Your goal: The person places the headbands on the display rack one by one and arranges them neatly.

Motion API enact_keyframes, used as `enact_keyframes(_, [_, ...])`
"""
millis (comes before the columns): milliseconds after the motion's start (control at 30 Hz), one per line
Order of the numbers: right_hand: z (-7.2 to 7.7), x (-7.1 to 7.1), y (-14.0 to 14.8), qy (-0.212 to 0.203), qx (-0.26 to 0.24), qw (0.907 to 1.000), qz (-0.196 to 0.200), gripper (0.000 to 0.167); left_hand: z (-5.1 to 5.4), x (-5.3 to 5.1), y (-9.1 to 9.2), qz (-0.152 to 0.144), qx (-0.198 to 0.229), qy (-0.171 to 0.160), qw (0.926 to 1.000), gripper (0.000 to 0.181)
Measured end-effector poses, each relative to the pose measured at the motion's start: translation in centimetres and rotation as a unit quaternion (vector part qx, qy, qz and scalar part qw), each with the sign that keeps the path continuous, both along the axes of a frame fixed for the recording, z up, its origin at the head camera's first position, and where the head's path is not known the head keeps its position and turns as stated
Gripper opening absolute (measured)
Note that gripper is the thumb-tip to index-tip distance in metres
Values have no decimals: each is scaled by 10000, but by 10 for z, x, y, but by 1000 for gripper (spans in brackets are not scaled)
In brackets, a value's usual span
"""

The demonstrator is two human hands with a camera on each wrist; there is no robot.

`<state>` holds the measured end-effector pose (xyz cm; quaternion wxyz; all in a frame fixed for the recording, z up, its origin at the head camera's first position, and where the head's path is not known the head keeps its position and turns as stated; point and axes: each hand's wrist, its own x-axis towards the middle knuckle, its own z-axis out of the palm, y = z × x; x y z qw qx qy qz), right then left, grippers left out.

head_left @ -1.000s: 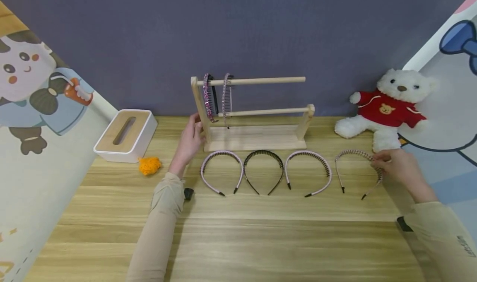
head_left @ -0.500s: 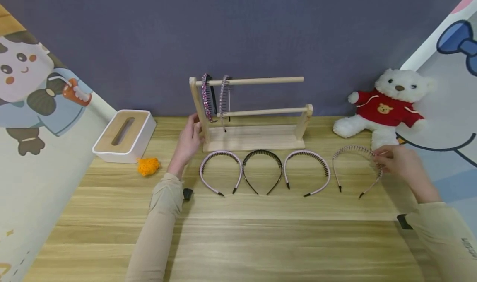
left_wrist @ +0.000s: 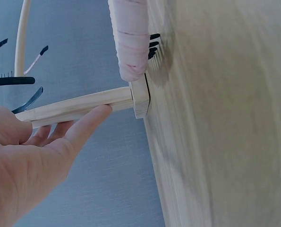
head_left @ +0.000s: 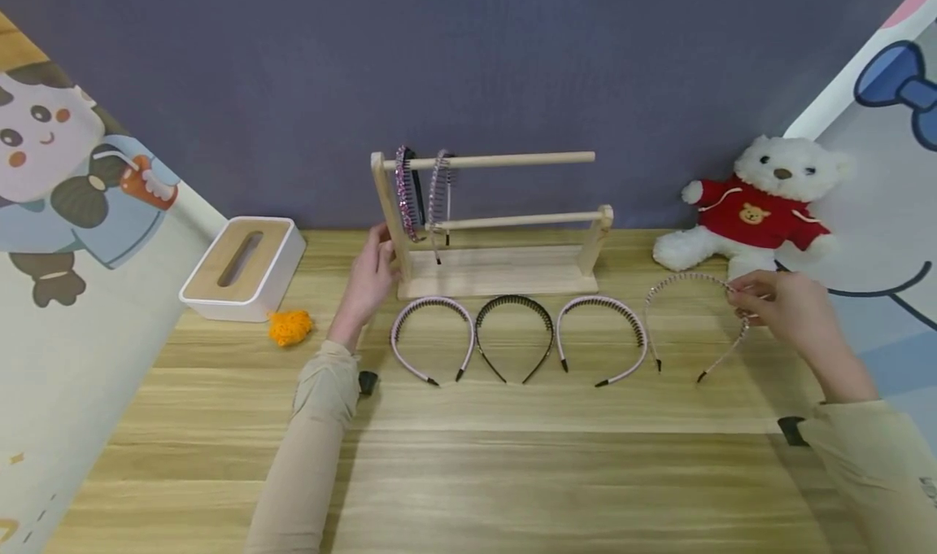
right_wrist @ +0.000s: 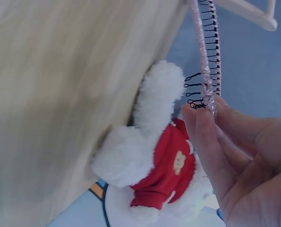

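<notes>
In the head view, my right hand (head_left: 791, 314) pinches a thin pink toothed headband (head_left: 684, 277) by one side of its arch. The right wrist view shows its glittery band (right_wrist: 202, 52) between thumb and fingertips, black teeth facing inward. My left hand (head_left: 368, 277) holds the left post of a wooden headband rack (head_left: 498, 271), with thumb and fingers on either side of the post (left_wrist: 79, 105). On the rack's upper bar hang a sparkly pink headband (head_left: 403, 192) and a pale beaded one (head_left: 436, 192). A row on the table has a lilac headband (head_left: 432, 300), a black headband (head_left: 516, 298) and another lilac headband (head_left: 603, 300).
A white teddy bear (head_left: 754, 212) in a red sweater sits at the back right, close behind the right hand. A wood-topped tissue box (head_left: 245, 269) and an orange fuzzy ball (head_left: 289, 327) are at the left. A grey wall (head_left: 483, 66) stands behind the rack.
My right hand has lifted the pink headband off the table, moving it slightly up and to the left. The left hand stays on the rack's post.
</notes>
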<state>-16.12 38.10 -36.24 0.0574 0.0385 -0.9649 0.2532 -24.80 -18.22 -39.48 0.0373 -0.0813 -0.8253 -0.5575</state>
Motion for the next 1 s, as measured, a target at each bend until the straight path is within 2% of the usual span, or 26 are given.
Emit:
enact_keyframes(267, [21,1,-8,261,-349,9990,121,18,-1,2,-1,46,-51,-41,10000,49])
enact_keyframes(567, [51,5,-31,736,-377,9965,-119,22,-1,1,0,53,-15,24,10000,48])
enact_keyframes(767, [65,5,-46,942,-439,9944,-193,24,-1,0,1,69,-28,82,9999,47])
enact_keyframes(1000, [78,4,-61,1305,-759,9883,-223,22,-1,0,0,73,-22,74,9999,47])
